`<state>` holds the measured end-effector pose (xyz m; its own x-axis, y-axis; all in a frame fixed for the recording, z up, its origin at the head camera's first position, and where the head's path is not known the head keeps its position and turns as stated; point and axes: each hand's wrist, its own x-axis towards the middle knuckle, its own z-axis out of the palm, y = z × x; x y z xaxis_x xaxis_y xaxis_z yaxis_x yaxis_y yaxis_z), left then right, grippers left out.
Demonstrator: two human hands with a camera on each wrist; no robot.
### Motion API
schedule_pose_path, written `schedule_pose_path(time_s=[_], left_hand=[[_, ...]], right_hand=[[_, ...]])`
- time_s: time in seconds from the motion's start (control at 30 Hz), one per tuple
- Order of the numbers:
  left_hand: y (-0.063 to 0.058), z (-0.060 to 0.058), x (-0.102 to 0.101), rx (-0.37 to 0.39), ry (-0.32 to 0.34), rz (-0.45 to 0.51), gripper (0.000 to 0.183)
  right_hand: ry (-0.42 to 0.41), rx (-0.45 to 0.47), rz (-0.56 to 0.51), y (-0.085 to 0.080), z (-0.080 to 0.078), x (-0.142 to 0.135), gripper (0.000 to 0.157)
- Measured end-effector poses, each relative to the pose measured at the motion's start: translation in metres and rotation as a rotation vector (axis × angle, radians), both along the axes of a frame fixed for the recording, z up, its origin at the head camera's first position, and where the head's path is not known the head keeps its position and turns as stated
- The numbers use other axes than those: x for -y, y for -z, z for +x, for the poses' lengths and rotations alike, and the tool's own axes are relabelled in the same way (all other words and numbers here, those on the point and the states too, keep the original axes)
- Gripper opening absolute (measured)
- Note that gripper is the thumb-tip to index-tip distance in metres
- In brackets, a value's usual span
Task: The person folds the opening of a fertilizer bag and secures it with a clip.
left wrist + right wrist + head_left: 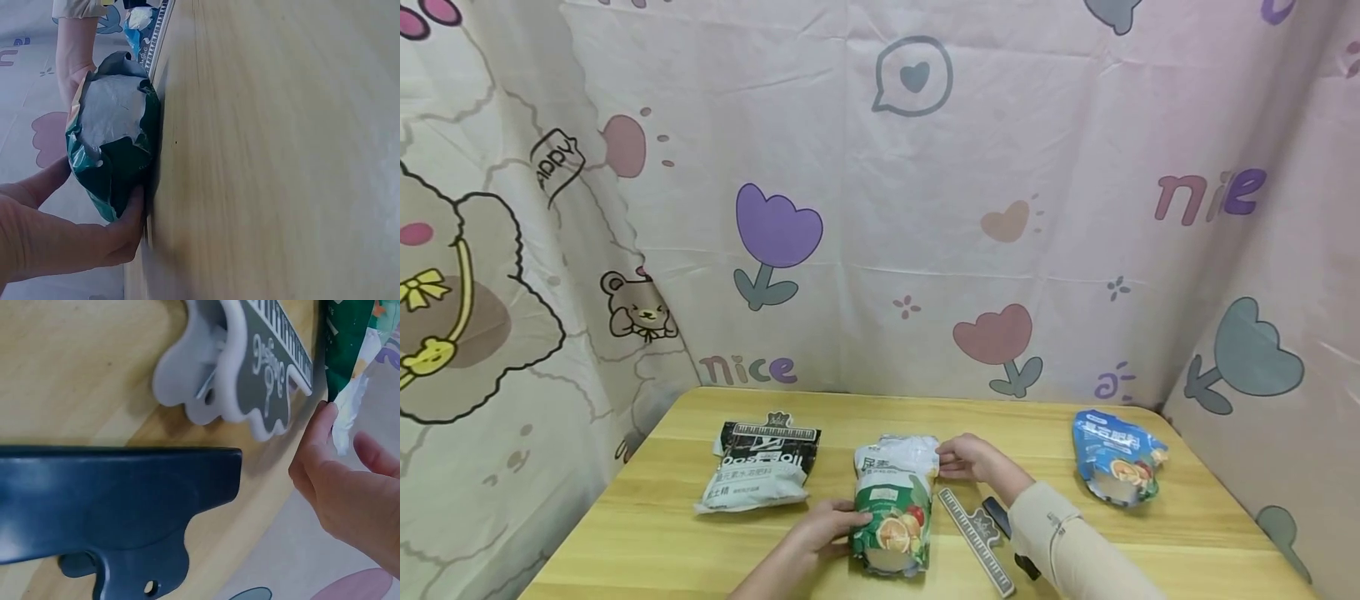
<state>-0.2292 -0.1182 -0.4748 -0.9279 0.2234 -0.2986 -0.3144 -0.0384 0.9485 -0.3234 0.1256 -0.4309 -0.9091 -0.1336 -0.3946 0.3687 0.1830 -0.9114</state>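
A green-and-white fertilizer bag (891, 500) lies at the middle of the table, its printed front up. My left hand (829, 527) grips its lower left side, thumb over the front and fingers at the underside. In the left wrist view, the bag's grey bottom end (112, 109) faces the camera. At the bag's upper right edge is my right hand (972, 458). From the right wrist view, the fingertips of this hand (350, 478) touch the edge of the bag (350, 350), while the thumb stands apart from it.
A piano-key-patterned clip (976, 540) lies right of the bag, with a dark clip (125, 500) beside it under the right forearm. At left is a black-and-white bag (760, 471) with a similar patterned clip (775, 428) across its top. A blue bag (1116, 458) lies at far right.
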Motion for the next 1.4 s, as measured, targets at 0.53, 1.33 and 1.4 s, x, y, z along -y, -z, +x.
schedule_pose_path(time_s=[0.53,1.33,1.4], left_hand=[[-0.012,0.006,-0.004,0.01,-0.001,-0.004,0.057],[-0.036,0.004,-0.021,-0.218,-0.065,-0.189,0.061],[-0.036,0.002,-0.022,-0.256,-0.06,-0.2,0.062]], right_hand=[[0.107,0.023,-0.133,-0.001,0.005,0.009,0.026],[0.141,-0.218,-0.221,-0.052,0.021,0.016,0.034],[0.146,-0.247,-0.219,-0.058,0.024,0.016,0.032]])
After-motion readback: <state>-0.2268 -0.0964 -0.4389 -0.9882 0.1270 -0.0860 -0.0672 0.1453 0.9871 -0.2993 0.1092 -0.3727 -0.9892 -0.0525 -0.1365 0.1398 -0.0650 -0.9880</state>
